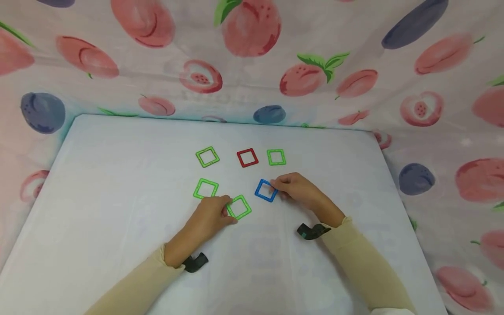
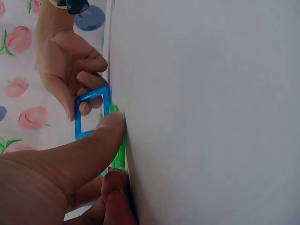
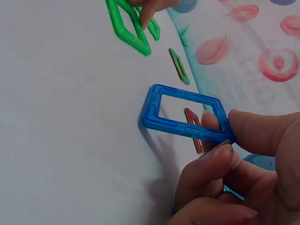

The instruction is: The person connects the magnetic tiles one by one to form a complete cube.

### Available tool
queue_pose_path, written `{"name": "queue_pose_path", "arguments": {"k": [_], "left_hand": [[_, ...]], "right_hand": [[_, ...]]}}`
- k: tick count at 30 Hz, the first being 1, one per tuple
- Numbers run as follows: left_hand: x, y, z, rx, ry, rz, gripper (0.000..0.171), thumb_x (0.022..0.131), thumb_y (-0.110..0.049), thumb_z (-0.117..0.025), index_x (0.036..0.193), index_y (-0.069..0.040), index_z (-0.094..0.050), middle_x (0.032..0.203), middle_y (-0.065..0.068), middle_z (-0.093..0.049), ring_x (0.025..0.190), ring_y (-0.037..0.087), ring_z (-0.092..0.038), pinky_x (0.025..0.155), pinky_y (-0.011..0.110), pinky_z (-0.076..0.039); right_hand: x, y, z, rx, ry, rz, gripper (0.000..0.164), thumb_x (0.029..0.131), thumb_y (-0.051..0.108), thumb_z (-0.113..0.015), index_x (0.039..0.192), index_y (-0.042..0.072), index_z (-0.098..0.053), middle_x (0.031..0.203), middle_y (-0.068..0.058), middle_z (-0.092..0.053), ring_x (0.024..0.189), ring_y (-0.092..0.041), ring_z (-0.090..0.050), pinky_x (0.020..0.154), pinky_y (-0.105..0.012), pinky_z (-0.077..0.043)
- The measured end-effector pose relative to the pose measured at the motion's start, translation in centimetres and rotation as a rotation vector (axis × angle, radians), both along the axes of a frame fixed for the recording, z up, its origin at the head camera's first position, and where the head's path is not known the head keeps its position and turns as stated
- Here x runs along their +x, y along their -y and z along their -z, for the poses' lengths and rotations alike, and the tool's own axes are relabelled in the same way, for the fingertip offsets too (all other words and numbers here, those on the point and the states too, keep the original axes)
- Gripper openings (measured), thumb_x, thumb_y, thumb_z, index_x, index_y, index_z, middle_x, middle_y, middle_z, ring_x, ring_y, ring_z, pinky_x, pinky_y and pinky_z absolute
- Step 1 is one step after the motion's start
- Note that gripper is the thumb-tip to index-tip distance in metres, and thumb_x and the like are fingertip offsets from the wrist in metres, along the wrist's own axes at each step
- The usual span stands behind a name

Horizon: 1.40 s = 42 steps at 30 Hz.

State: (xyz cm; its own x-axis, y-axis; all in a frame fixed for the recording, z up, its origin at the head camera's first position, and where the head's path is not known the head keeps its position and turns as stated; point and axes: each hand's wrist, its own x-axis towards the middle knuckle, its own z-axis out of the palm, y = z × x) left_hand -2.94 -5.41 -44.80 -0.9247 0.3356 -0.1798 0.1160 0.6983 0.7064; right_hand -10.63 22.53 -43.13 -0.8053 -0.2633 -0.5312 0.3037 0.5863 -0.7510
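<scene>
My left hand [image 1: 208, 216] pinches the left side of a green square frame [image 1: 246, 204] between thumb and fingers, close over the white table. The same frame appears edge-on in the left wrist view, between thumb tip and fingers [image 2: 121, 154]. My right hand [image 1: 301, 192] grips one corner of a blue translucent square frame [image 3: 187, 130] with thumb and fingertips. This blue frame is held tilted, and a shadow falls on the table beneath it. Just behind my left hand lies another green frame [image 1: 197, 187], its near corner partly covered by the hand.
Farther back on the white table [image 1: 118, 197] lie a green frame [image 1: 199, 160], a red frame [image 1: 250, 164] and another green frame [image 1: 277, 163] in a loose row. A fruit-patterned cloth [image 1: 244, 96] hangs along the back edge and sides. Dark wrist mounts [image 1: 313, 231] stick out at both sleeves.
</scene>
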Motion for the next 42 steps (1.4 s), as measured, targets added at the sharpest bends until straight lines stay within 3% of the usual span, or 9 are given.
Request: {"name": "queue_pose_path", "arguments": {"k": [15, 24, 42], "left_hand": [[0.4, -0.1, -0.2, -0.022, -0.017, -0.024, 0.035, 0.08, -0.018, -0.089, 0.105, -0.003, -0.069, 0.064, -0.003, -0.054, 0.059, 0.011, -0.051, 0.054, 0.023, -0.04], [0.5, -0.3, -0.1, -0.024, -0.048, -0.019, 0.031, 0.08, -0.018, -0.089, 0.099, -0.004, -0.068, 0.063, -0.003, -0.054, 0.058, 0.011, -0.051, 0.051, 0.022, -0.039], [0.5, -0.4, -0.1, -0.021, -0.067, -0.031, 0.031, 0.082, -0.019, -0.087, 0.101, -0.005, -0.067, 0.063, -0.003, -0.055, 0.057, 0.011, -0.051, 0.051, 0.023, -0.04]], "right_hand": [[0.0, 2.1, 1.2, -0.183, 0.089, 0.026, 0.034, 0.102, 0.032, -0.064, 0.101, 0.0, -0.075, 0.068, -0.001, -0.05, 0.058, -0.015, -0.04, 0.05, -0.023, -0.026], [0.2, 2.7, 1.3, -0.212, 0.129, 0.067, 0.032, 0.101, 0.03, -0.066, 0.102, 0.0, -0.076, 0.066, -0.001, -0.05, 0.058, -0.015, -0.042, 0.048, -0.022, -0.025], [0.6, 3.3, 1.4, -0.232, 0.105, -0.05, 0.031, 0.099, 0.029, -0.069, 0.108, 0.0, -0.078, 0.068, -0.001, -0.051, 0.059, -0.016, -0.042, 0.05, -0.023, -0.026]]}}
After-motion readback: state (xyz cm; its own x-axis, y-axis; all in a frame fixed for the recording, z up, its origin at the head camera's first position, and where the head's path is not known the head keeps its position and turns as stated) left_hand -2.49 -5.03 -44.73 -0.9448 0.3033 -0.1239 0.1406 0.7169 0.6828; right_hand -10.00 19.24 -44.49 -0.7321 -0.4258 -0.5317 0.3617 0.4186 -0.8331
